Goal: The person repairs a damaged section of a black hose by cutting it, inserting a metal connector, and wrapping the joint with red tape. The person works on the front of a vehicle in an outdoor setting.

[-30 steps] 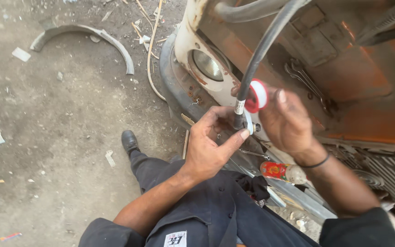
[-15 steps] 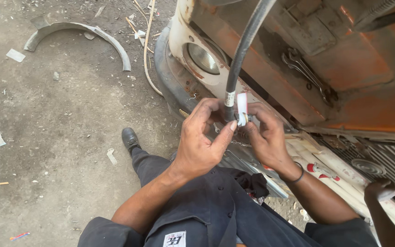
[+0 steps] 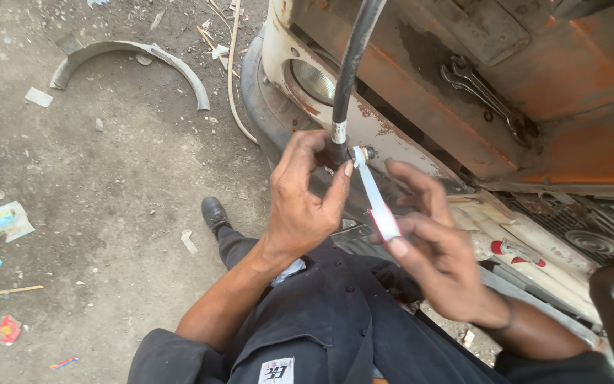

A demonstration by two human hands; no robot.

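Left hand fingers grip the black hose end; right hand fingers pinch white sealing tape stretched taut from it

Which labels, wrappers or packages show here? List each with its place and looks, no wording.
White band label: ringing the black hose just above the left hand.
Garment tag: white rectangle, dark marks, on the dark clothing, bottom centre.
Flat wrapper: pale blue-green, on the ground at left.
Small wrapper: red, ground, lower left.
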